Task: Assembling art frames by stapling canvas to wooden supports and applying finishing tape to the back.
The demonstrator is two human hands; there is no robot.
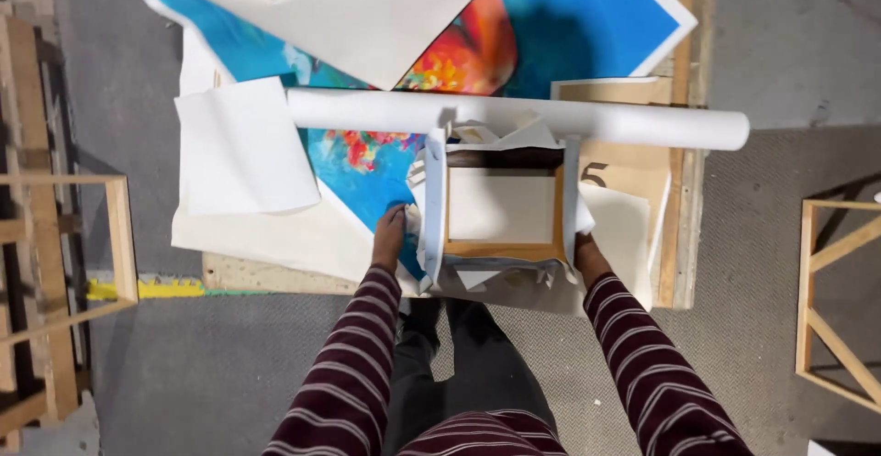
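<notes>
Head view looks straight down on a low wooden board [684, 236] lying on grey carpet [211, 373] in the middle of the frame. On it, near the lower centre, sits a small wooden frame [502, 250], back side up, with white canvas [500, 204] folded around its edges. The left hand [390, 236] presses flat on the canvas fold at the frame's left side, fingers stretched out and closed on nothing. The right hand [587, 254] is at the frame's right edge; its fingers are hidden under the canvas flap, so I cannot tell how they are set. Both arms wear striped maroon sleeves.

A white roll [642, 124] lies across the board just above the frame. Behind it, in the upper centre, spreads a blue print [587, 16] with orange and red patches, partly covered by a cream sheet [367, 6]. A white paper sheet [240, 149] lies at the left. Bare wooden stretcher frames [119, 236] stand at the left and right edges of the frame.
</notes>
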